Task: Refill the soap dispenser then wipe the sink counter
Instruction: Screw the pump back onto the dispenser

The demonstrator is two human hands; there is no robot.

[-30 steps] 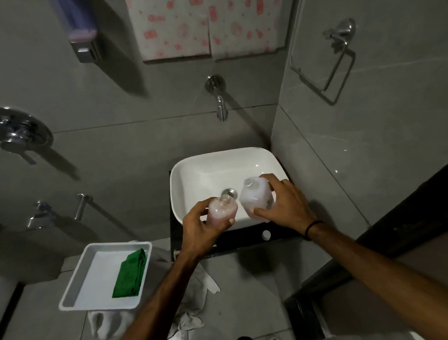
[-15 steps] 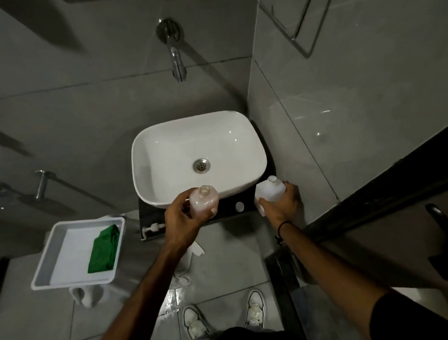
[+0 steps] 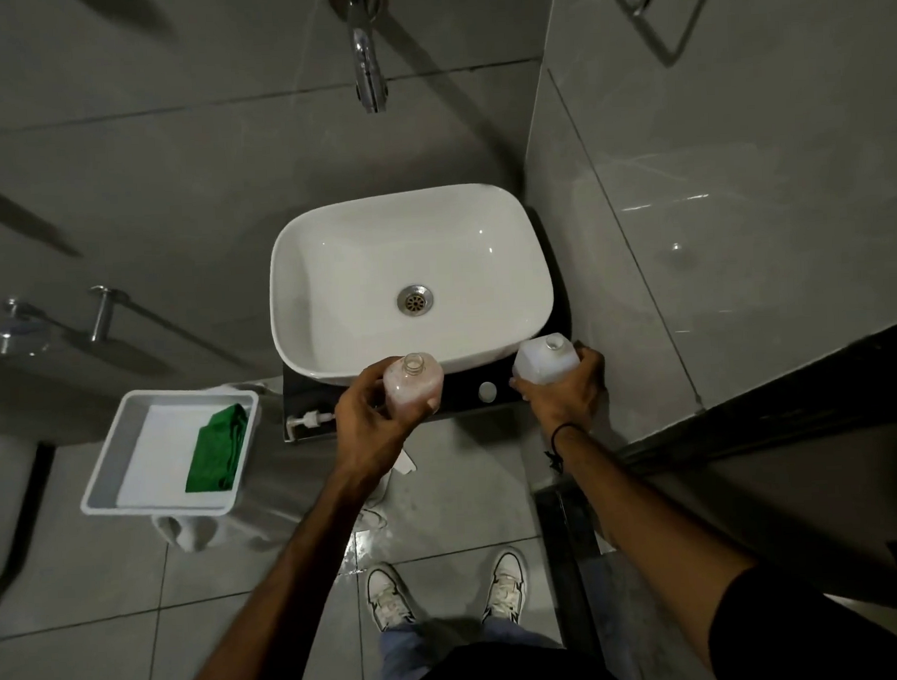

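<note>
Left hand [image 3: 368,425] grasps open dispenser [image 3: 413,387] at counter [image 3: 464,398] front edge; right hand [image 3: 566,386] grips refill bottle [image 3: 544,358] (uncapped). Risk: either tips, soap spills off the narrow ledge.

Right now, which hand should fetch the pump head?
Left. The left hand holds the dispenser bottle beside the pump head; the right hand, holding the refill bottle, is farther away.
</note>
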